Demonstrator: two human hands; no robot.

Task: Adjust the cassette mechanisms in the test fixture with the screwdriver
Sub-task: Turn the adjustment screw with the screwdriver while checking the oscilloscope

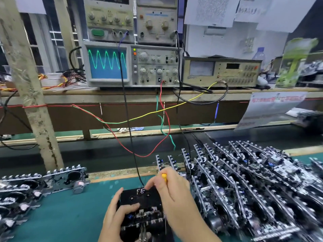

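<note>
The green bench mat (70, 215) carries stacked cassette mechanisms (244, 180) and the black test fixture (139, 198).

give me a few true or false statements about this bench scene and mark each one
1. The oscilloscope screen shows a green wave. True.
2. The right hand holds nothing. False: it grips a yellow-handled screwdriver.
3. The left hand rests on the black test fixture, thumb on its top. True.
4. The big heap of cassette mechanisms lies to the left of the fixture. False: it lies to the right; a smaller group of mechanisms lies to the left.
5. The mat under the fixture is red. False: it is green.
6. A water bottle stands on the shelf at the far right. True.
</note>
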